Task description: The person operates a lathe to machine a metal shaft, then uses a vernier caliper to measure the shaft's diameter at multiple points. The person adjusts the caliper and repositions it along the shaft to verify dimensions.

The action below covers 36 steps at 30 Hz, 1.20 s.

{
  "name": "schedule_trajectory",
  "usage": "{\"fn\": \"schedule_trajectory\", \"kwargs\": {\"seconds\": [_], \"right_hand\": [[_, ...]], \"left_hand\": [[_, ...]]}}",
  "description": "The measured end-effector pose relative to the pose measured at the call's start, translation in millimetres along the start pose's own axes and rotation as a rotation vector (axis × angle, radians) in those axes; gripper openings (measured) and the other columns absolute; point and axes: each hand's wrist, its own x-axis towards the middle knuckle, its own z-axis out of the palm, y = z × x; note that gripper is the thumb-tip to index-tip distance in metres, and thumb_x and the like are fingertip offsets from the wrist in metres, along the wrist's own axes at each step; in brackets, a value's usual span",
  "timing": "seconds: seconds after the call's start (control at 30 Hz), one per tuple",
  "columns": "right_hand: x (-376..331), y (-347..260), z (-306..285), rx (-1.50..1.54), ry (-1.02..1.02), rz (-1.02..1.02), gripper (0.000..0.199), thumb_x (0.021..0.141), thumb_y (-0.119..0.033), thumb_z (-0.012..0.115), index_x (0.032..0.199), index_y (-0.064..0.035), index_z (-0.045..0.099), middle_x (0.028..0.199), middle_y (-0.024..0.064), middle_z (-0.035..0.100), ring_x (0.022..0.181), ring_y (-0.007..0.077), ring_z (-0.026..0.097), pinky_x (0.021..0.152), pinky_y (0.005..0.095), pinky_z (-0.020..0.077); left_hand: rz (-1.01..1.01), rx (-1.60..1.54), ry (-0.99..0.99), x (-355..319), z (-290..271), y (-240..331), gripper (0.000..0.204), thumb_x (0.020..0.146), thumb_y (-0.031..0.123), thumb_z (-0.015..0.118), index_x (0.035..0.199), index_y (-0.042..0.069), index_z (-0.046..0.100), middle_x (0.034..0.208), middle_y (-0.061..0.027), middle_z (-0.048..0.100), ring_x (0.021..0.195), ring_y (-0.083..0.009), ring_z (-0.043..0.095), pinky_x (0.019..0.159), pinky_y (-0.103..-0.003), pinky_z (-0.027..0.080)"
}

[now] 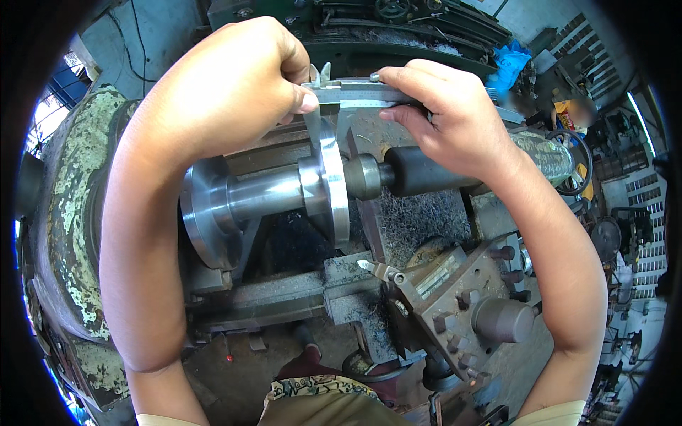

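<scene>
A steel vernier caliper (361, 94) is held level between my two hands above a lathe. My left hand (273, 74) pinches its fixed-jaw end, fingers closed. At the other end, my right hand (447, 106) grips the beam, with the thumb below and the fingers on top. The caliper's long jaws point down on either side of the upper rim of a shiny flange (335, 177); I cannot tell whether both touch it. That flange belongs to a turned steel shaft (266, 193), mounted horizontally. Against its right end sits the tailstock centre (363, 176).
Below the shaft, a cutting tool (376, 268) sticks out from the bolted tool post (462, 312). Metal chips (423, 220) cover the bed. The worn green headstock (78, 213) stands left, a handwheel (577, 163) right. Another person (568, 117) is far right, near a blue bag (510, 60).
</scene>
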Motion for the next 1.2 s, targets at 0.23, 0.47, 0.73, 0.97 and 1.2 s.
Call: {"fn": "schedule_trajectory", "kwargs": {"seconds": [0.23,0.47,0.73,0.97,1.2], "right_hand": [[-1,-2,0,-0.008,-0.064,0.000,0.037,0.080,-0.003,0.081,0.114,-0.0003,0.069,0.094,0.0152,0.070,0.085,0.0353,0.070,0.075,0.0391,0.0572],[-2,-1,3,-0.005,-0.022,-0.016,0.038,0.080,-0.001,0.081,0.116,0.0005,0.069,0.092,0.0154,0.068,0.084,0.0341,0.069,0.074,0.0388,0.0561],[-4,2,5,-0.054,0.023,-0.054,0.039,0.080,0.000,0.081,0.118,0.0006,0.070,0.093,0.0160,0.069,0.084,0.0334,0.068,0.078,0.0378,0.0566],[0,2,2,0.003,0.010,-0.056,0.035,0.079,-0.002,0.080,0.113,0.0005,0.070,0.086,0.0156,0.068,0.076,0.0337,0.068,0.068,0.0379,0.0555],[-4,2,5,-0.001,-0.005,0.002,0.038,0.082,0.001,0.079,0.119,-0.0019,0.071,0.095,0.0145,0.071,0.085,0.0311,0.070,0.078,0.0362,0.0571]], "left_hand": [[-0.017,0.016,-0.050,-2,2,-2,0.017,0.082,0.014,0.077,0.076,-0.002,0.076,0.065,-0.0174,0.067,0.060,-0.0274,0.066,0.065,-0.039,0.052],[-0.066,0.006,-0.129,0,1,-4,0.017,0.085,0.011,0.076,0.082,-0.006,0.075,0.069,-0.0122,0.069,0.068,-0.0187,0.067,0.069,-0.033,0.052],[-0.020,-0.031,-0.150,3,1,-14,0.018,0.088,0.012,0.077,0.082,-0.004,0.073,0.069,-0.0080,0.067,0.070,-0.0152,0.067,0.070,-0.029,0.052],[-0.035,-0.059,-0.148,4,2,-14,0.016,0.090,0.010,0.075,0.085,-0.005,0.072,0.072,-0.0073,0.067,0.072,-0.0151,0.067,0.072,-0.030,0.055],[0.057,-0.140,0.011,-11,15,-2,0.014,0.089,0.008,0.075,0.085,-0.005,0.072,0.072,-0.0072,0.067,0.071,-0.0151,0.066,0.071,-0.030,0.054]]}}
